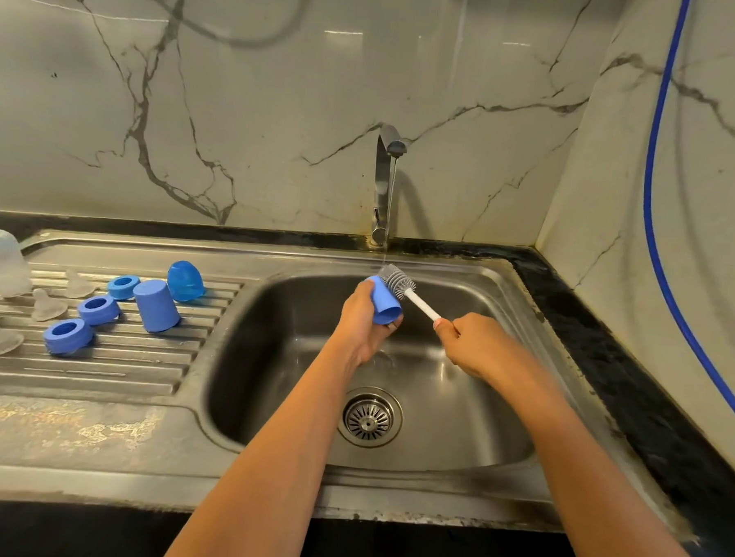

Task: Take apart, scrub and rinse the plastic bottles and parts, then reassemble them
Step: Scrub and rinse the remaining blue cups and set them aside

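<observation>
Blue cap (387, 307) in left hand (363, 327), brush (396, 280) against its side, over sink (268, 358)

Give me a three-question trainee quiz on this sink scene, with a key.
1. True or false: water is running from the tap.
2. How many blue rings lie on the drainboard?
3. The left hand grips the blue cup; the right hand holds: A) a sponge B) the brush C) a ring.
Key: 1 true; 2 three; 3 B.
</observation>
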